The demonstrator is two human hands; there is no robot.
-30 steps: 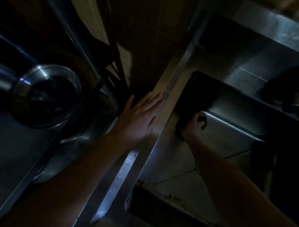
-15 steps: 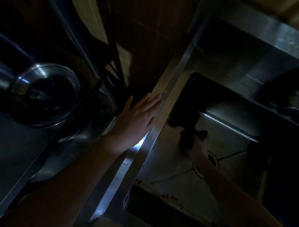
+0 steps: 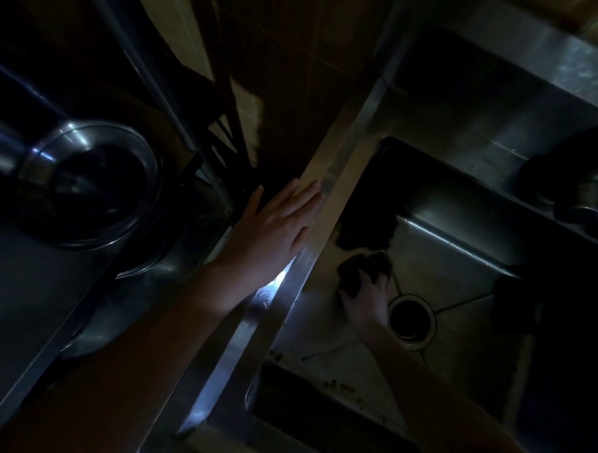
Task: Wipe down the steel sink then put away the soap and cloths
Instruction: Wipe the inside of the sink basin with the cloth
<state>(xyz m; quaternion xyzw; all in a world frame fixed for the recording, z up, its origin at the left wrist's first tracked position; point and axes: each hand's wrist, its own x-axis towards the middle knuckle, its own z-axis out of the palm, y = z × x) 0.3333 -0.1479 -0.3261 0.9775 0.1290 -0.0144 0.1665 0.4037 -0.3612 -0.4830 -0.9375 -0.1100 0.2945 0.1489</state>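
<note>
The scene is very dim. A steel sink (image 3: 463, 253) fills the right half, with a round drain (image 3: 411, 319) in its floor. My right hand (image 3: 364, 298) is down in the basin just left of the drain and grips a dark cloth (image 3: 361, 266) against the sink floor. A dark reflection of the cloth shows on the sink wall above it. My left hand (image 3: 273, 227) lies flat with straight fingers on the sink's left rim (image 3: 260, 317). No soap can be made out.
A steel bowl-shaped lid or pan (image 3: 93, 187) sits on the dark counter at the left. Dark metal items (image 3: 584, 196) stand on the ledge at the sink's right edge. Small crumbs (image 3: 335, 385) lie on the sink floor near me. A dark gap runs between counter and sink.
My right hand has pulled the cloth from the sink's far-left corner across the floor toward me, ending beside the drain. My left hand has stayed on the rim.
</note>
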